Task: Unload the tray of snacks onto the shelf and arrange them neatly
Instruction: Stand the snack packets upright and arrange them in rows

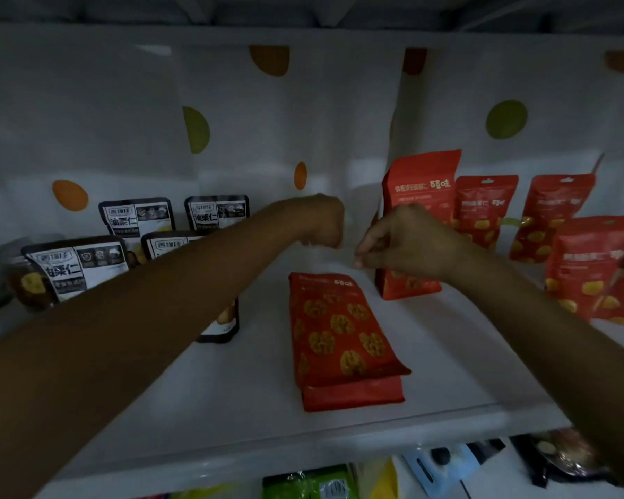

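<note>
On the white shelf [458, 358], a red walnut bag [339, 336] lies flat near the middle, its lower end close to the front edge [303, 441] but not over it. Bare shelf shows on both sides of it and behind it. A tall red bag [422, 178] stands upright just behind and to its right, with red pouches [487, 207] further right. Black-and-white packets [137, 217] stand in two rows at the left. The left hand [321, 225] and right hand [407, 243] hover side by side above the open middle, close but apart. The left fingers are curled into a fist holding nothing. The right fingers [368, 253] are curled, tips pinched, with nothing visible between them. The right hand overlaps the tall red bag, and contact cannot be told.
</note>
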